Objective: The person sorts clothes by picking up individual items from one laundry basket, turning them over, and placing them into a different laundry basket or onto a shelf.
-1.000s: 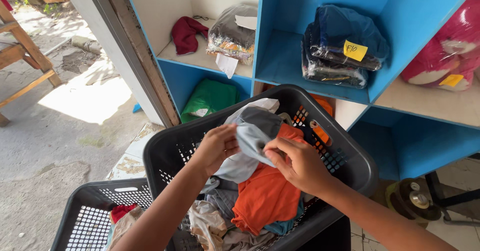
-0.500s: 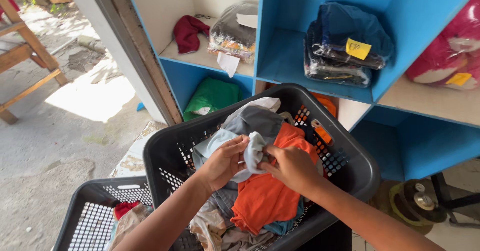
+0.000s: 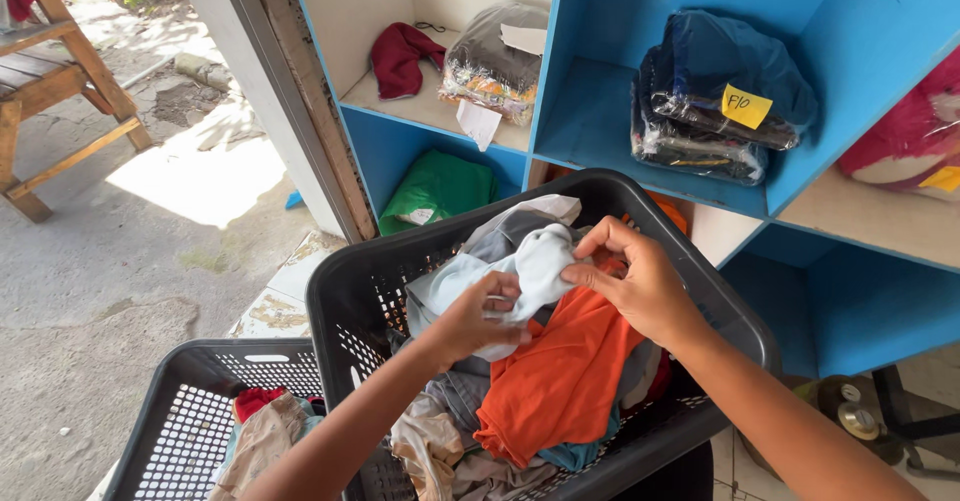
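Over the dark laundry basket [image 3: 345,291], the pale blue garment [image 3: 530,266] lies stretched between both hands, with its long axis running from the basket's near-left side up to its far rim. The left hand [image 3: 480,319] closes its grip on the lower fold and the right hand [image 3: 640,281] pinches the upper edge. Compared with half a second ago, the hands are wider apart and the cloth is more spread.

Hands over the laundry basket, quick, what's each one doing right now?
Left hand: closed, gripping the pale blue garment.
Right hand: fingers pinching the same pale blue garment at its upper edge.
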